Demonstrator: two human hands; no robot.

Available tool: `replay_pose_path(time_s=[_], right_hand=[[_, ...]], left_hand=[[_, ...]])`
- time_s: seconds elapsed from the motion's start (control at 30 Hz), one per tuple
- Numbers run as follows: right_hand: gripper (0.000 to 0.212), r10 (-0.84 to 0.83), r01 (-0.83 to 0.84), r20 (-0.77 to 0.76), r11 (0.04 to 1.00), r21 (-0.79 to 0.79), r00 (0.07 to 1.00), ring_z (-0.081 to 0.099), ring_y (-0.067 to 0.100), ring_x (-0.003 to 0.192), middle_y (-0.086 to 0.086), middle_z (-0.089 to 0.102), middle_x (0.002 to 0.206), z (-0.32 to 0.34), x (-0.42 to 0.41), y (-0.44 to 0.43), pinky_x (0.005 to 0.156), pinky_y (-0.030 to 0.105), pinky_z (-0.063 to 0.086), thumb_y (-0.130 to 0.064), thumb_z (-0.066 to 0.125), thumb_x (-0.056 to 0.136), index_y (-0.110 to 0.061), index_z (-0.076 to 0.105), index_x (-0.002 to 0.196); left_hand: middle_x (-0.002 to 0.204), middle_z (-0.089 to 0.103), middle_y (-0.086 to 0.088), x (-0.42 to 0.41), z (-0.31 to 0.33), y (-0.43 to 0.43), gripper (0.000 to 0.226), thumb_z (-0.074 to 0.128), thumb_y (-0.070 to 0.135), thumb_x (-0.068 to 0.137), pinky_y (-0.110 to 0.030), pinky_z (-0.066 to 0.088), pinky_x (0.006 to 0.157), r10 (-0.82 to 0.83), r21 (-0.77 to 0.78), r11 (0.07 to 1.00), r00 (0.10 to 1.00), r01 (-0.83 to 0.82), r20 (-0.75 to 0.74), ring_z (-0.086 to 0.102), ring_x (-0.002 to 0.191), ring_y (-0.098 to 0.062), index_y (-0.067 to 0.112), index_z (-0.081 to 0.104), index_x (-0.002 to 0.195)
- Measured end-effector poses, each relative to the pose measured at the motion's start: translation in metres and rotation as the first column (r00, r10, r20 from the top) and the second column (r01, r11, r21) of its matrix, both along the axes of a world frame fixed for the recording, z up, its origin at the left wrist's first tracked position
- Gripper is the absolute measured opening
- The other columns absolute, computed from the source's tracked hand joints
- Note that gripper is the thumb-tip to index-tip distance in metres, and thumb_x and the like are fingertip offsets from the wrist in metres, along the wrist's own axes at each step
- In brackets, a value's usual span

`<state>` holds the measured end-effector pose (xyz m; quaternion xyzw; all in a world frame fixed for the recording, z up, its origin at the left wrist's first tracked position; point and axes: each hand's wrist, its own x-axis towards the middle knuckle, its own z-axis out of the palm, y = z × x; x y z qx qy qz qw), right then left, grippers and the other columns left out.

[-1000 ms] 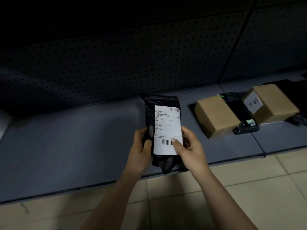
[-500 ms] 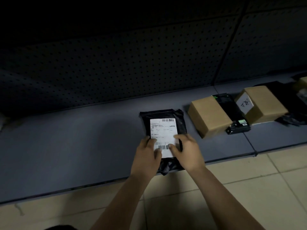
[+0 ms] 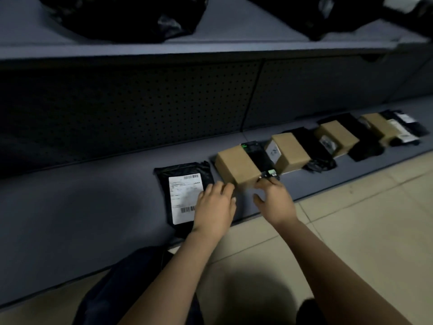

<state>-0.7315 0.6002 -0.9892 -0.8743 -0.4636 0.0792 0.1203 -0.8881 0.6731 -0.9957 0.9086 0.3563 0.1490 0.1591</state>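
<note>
A black plastic parcel (image 3: 182,174) with a white shipping label lies flat on the grey bottom shelf (image 3: 82,207). My left hand (image 3: 214,207) hovers over the parcel's right edge, fingers loosely spread, holding nothing. Right of the parcel stands a brown cardboard box (image 3: 236,164). My right hand (image 3: 275,200) reaches to that box's near right corner with relaxed fingers, its fingertips at the edge of a black box (image 3: 259,156) with green markings. Whether the fingers touch either box is unclear.
A row of further cardboard boxes (image 3: 288,150) and black bags (image 3: 365,137) runs along the shelf to the right. An upper shelf (image 3: 210,46) holds black bags. Perforated back panels stand behind. Beige floor tiles (image 3: 351,219) lie in front; my dark-clad knee is below.
The black parcel went from held in both hands to lying flat on the shelf. Both hands let go and moved right toward the cardboard box. The camera pulled back and tilted up.
</note>
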Motion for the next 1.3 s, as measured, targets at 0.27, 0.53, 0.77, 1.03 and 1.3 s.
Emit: replay_pose_path(time_s=[0.27, 0.53, 0.77, 1.03, 1.3], right_hand=[[0.032, -0.105, 0.131, -0.192, 0.983, 0.129, 0.976, 0.058, 0.031, 0.107, 0.011, 0.055, 0.121, -0.022, 0.035, 0.001, 0.086, 0.037, 0.051, -0.021, 0.067, 0.088, -0.012, 0.06, 0.118], [0.041, -0.044, 0.102, -0.34, 0.983, 0.154, 0.939, 0.05, 0.035, 0.117, 0.017, 0.052, 0.126, -0.073, 0.081, 0.039, 0.096, 0.039, 0.045, -0.015, 0.058, 0.093, -0.005, 0.051, 0.132], [0.038, 0.094, 0.183, -0.598, 0.904, 0.387, 0.796, 0.054, 0.019, 0.113, 0.007, 0.056, 0.125, -0.096, 0.074, 0.034, 0.096, 0.029, 0.044, -0.015, 0.068, 0.088, -0.017, 0.059, 0.125], [0.015, 0.245, 0.329, -0.766, 0.795, 0.51, 0.595, 0.06, 0.015, 0.111, -0.001, 0.065, 0.117, -0.088, 0.045, 0.017, 0.094, 0.035, 0.052, -0.015, 0.06, 0.095, -0.024, 0.067, 0.106], [0.036, 0.094, 0.535, -0.879, 0.762, 0.366, 0.466, 0.058, -0.004, 0.102, -0.002, 0.061, 0.12, -0.084, 0.026, 0.005, 0.085, 0.01, 0.043, -0.018, 0.062, 0.094, -0.017, 0.054, 0.129]], left_hand=[[0.141, 0.044, -0.001, 0.036, -0.011, 0.017, 0.043, 0.04, 0.034, 0.101, -0.033, 0.036, 0.099, -0.041, -0.038, 0.999, 0.987, 0.035, -0.158, 0.042, 0.127, -0.022, 0.021, 0.039, 0.142], [0.162, 0.012, -0.007, 0.084, -0.037, 0.043, 0.053, 0.038, 0.012, 0.101, -0.033, 0.028, 0.114, -0.022, -0.29, 0.957, 0.988, -0.022, -0.15, 0.026, 0.144, -0.028, 0.01, 0.026, 0.153], [0.158, 0.026, -0.004, 0.074, -0.048, 0.041, 0.052, 0.043, 0.027, 0.102, -0.024, 0.03, 0.106, 0.119, -0.332, 0.935, 0.992, -0.127, -0.044, 0.033, 0.14, -0.022, 0.015, 0.029, 0.151], [0.147, 0.045, -0.001, 0.057, -0.046, 0.046, 0.06, 0.046, 0.046, 0.099, -0.027, 0.039, 0.101, 0.137, -0.55, 0.828, 0.99, -0.109, 0.01, 0.049, 0.129, -0.02, 0.033, 0.022, 0.152], [0.14, 0.055, -0.003, 0.062, -0.055, 0.034, 0.058, 0.049, 0.027, 0.1, -0.033, 0.043, 0.104, 0.171, -0.616, 0.786, 0.975, -0.047, 0.143, 0.054, 0.126, -0.022, 0.032, 0.024, 0.152]])
